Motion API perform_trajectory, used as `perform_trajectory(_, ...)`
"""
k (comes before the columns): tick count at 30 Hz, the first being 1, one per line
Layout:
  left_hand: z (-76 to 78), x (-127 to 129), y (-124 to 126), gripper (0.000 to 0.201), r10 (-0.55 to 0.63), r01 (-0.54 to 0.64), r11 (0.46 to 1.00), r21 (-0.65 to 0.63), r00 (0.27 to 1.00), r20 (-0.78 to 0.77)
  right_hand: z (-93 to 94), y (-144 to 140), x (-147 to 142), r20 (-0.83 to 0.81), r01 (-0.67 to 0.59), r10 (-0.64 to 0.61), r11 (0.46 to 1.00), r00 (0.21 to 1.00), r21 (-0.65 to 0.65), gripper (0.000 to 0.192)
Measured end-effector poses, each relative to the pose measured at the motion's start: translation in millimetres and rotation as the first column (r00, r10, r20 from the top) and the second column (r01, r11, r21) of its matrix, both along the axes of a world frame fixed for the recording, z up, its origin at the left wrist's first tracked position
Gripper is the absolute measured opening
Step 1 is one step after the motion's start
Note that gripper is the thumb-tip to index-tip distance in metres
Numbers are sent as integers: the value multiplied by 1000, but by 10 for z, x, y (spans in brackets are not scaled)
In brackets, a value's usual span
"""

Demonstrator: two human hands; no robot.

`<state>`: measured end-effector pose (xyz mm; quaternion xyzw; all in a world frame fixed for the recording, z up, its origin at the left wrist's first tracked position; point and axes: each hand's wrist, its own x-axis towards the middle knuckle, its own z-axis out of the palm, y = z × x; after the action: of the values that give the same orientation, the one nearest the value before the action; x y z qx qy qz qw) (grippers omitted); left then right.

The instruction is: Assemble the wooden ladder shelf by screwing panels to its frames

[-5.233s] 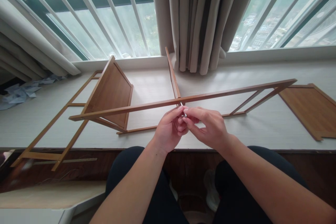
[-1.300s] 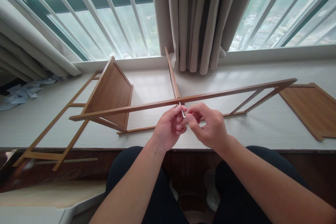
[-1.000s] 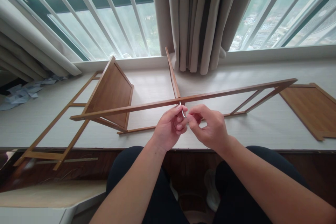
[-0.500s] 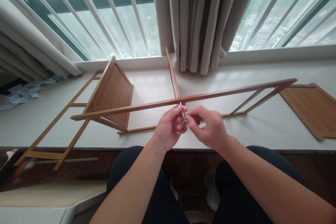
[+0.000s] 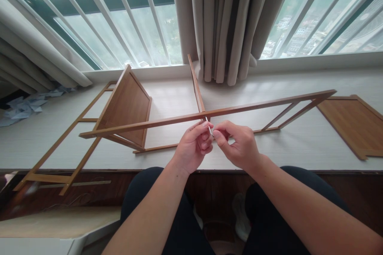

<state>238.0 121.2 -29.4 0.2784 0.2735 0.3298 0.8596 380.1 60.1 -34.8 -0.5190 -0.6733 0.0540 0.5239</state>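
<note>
A brown wooden shelf frame [image 5: 155,123] lies on its side on the pale window ledge [image 5: 299,143]. A small silver hex key [image 5: 208,124] sticks into the frame's long front rail, just below where an upright panel [image 5: 196,87] meets it. My left hand [image 5: 193,146] pinches the key from the left with thumb and fingertips. From the right, my right hand [image 5: 237,145] holds the same key between thumb and forefinger. Most of the key is hidden by my fingers.
A shelf board [image 5: 127,105] stands tilted in the frame at the left. A loose wooden panel [image 5: 353,123] lies flat at the right. Crumpled blue paper [image 5: 24,105] sits at the far left. Curtains [image 5: 224,20] hang behind; my knees are below the ledge.
My fingers have shifted slightly around the hex key, which changes its tilt a little from frame to frame. The frame and boards have not moved.
</note>
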Motion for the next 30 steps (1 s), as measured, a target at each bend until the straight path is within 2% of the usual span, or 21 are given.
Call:
perform_trajectory(7, 8, -12, -4, 25, 0, 0, 1000, -13, 1000, 31, -5, -19, 11, -23, -1, 1, 999, 1000, 34, 3)
perform_trajectory(13, -9, -14, 11, 22, -8, 10, 999, -53, 1000, 20, -22, -15, -14, 26, -5, 2, 994, 1000, 108, 18)
perform_trajectory(30, 2, 1, 18, 23, 4, 1, 989, -147, 999, 32, -50, 37, -79, 141, 5, -32, 982, 990, 187, 17)
